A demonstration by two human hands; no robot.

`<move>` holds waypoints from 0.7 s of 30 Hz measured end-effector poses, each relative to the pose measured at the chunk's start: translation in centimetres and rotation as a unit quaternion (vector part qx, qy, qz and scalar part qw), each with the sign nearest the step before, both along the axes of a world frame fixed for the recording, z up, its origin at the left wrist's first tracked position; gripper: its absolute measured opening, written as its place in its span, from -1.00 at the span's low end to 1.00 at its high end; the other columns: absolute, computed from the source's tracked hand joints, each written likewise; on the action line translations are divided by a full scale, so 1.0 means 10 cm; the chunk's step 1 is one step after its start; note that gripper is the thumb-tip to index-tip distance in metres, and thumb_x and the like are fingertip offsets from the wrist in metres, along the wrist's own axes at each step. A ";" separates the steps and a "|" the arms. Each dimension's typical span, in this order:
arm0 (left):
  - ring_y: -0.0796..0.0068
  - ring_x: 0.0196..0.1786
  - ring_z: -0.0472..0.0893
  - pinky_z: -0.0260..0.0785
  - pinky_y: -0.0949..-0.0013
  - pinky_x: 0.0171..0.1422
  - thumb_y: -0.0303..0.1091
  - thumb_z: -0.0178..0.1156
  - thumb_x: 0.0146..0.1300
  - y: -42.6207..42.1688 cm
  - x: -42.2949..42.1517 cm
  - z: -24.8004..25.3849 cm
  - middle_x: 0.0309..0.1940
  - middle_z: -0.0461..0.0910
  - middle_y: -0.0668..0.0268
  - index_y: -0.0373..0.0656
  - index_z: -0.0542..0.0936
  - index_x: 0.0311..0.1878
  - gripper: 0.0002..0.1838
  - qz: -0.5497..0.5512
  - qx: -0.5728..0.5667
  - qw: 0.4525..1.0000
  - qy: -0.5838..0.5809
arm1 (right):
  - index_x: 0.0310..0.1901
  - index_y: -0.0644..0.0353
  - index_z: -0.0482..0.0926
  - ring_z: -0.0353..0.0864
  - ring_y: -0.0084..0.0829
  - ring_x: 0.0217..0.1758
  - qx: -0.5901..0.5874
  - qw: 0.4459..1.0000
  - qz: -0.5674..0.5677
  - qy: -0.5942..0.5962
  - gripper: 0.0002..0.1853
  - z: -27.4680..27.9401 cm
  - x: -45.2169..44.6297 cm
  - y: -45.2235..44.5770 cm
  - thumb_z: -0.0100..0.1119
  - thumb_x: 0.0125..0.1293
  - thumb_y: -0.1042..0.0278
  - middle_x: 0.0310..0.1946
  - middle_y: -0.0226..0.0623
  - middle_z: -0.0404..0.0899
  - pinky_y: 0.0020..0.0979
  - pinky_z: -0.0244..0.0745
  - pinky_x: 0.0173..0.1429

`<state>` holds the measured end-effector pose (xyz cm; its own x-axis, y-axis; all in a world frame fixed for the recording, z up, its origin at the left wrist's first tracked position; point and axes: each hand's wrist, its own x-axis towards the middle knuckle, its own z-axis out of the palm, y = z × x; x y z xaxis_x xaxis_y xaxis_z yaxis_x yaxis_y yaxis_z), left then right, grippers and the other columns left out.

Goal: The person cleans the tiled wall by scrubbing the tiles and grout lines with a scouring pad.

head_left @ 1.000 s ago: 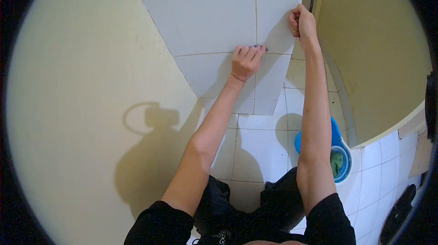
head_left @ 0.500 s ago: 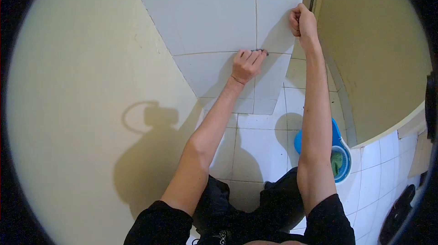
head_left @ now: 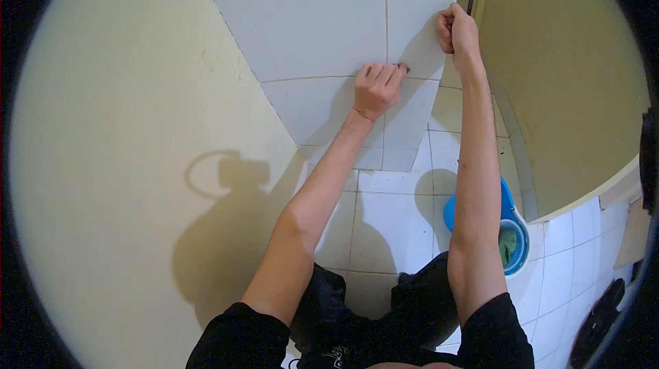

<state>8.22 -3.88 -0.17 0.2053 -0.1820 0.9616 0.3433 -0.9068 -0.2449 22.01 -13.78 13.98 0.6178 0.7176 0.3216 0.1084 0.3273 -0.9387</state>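
Observation:
My left hand [head_left: 377, 89] is pressed to the white tiled wall [head_left: 309, 22], close to where two grout lines cross. Its fingers are closed over a small dark object [head_left: 404, 67], of which only a bit shows past the fingertips; its kind is unclear. Farther right and higher, my right hand [head_left: 461, 32] is curled into a fist by the wall's right edge. Whatever those fingers may grip is hidden.
A blue bucket [head_left: 506, 197] with a green cloth [head_left: 506, 245] in it stands on the white tiled floor [head_left: 395, 221], partly behind my right forearm. Cream walls rise on the left [head_left: 123, 129] and right [head_left: 570, 94]. A dark item [head_left: 597, 324] lies at lower right.
My left hand has slid slightly up and to the right over the tiles with the dark object, which is now above the horizontal grout line. My right hand has barely moved.

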 end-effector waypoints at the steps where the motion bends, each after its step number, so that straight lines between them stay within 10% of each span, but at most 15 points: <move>1: 0.39 -0.42 0.41 0.24 0.28 -0.32 -0.45 0.33 0.07 -0.01 0.02 0.13 -0.51 0.42 0.41 -0.05 0.65 -0.33 -0.90 0.006 -0.011 1.000 -0.020 | -0.76 0.00 0.16 -0.14 -0.59 -0.80 0.004 1.000 -0.001 0.001 -0.52 -0.01 0.02 0.02 -0.20 0.38 0.18 -0.83 -0.56 0.00 -0.40 -0.27 -0.64; 21: 0.39 -0.42 0.42 0.25 0.26 -0.34 -0.42 0.35 0.13 0.02 0.04 0.09 -0.54 0.41 0.40 -0.04 0.65 -0.33 -0.93 0.026 -0.006 0.998 -0.065 | -0.76 -0.01 0.17 -0.14 -0.59 -0.80 0.002 1.000 0.005 0.019 -0.51 0.07 0.05 -0.01 -0.19 0.38 0.16 -0.84 -0.57 0.00 -0.40 -0.27 -0.64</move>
<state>8.62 -3.70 0.77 0.0874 -0.1619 0.9829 0.4185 -0.8894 -0.1837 22.56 -13.90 14.63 0.6233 0.7217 0.3012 0.0693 0.3326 -0.9405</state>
